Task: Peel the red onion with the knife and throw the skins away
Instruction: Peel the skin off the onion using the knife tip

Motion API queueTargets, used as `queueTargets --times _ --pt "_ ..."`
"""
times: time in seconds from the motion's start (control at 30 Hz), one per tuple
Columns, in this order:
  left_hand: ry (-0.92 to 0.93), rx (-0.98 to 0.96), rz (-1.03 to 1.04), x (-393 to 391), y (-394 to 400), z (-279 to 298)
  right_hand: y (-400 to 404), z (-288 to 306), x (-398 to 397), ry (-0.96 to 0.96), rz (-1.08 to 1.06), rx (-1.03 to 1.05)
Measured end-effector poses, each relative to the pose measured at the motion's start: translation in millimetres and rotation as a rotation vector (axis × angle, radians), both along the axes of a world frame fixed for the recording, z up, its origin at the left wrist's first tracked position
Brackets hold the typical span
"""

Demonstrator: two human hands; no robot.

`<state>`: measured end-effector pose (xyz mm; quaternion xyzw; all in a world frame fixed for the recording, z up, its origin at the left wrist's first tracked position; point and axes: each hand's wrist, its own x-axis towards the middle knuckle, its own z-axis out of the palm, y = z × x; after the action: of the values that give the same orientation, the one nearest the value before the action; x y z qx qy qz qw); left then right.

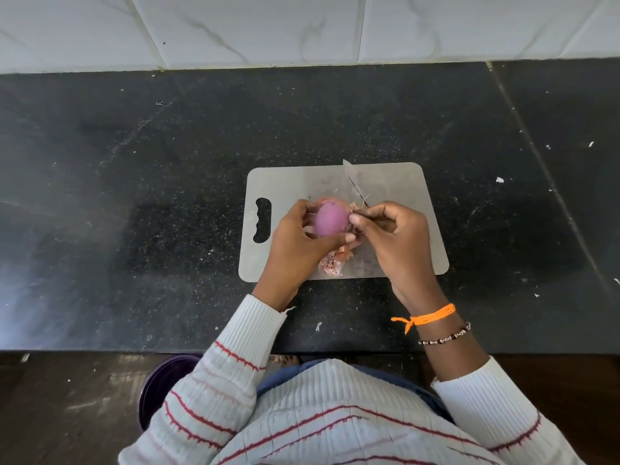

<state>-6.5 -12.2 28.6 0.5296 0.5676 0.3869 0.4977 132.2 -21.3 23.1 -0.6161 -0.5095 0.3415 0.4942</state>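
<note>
Left hand (295, 243) cradles the red onion (332, 219); right hand (392, 236) grips the knife (354, 182); best to lift skin shallowly, blade angled away from fingers.

Around us: bare counter (134, 196) on every side of the board (302, 179).
In our way: skins (330, 265) by its near edge.

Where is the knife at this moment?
In the head view the knife is in the right hand, right of the red onion; its blade points away from the person, over the far edge of the cutting board.
</note>
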Motion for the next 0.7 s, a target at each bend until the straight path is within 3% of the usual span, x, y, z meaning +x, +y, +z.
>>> queueTargets --times 0.13,0.3,0.4,0.53,0.7 --pt "0.006 0.017 -0.015 1 0 2 0 3 2 0.017 0.019 -0.023" --pt "0.000 -0.006 -0.019 3 0 0 5 -3 -1 -0.301 0.094 -0.001" --pt "-0.157 -0.097 -0.055 -1 0 0 11 -10 5 -0.456 0.055 0.009" --pt "-0.443 -0.201 -0.081 -7 -1 7 21 -14 17 -0.522 0.050 -0.040" --pt "-0.491 -0.206 -0.046 -10 2 7 25 -10 15 -0.430 0.097 0.011"
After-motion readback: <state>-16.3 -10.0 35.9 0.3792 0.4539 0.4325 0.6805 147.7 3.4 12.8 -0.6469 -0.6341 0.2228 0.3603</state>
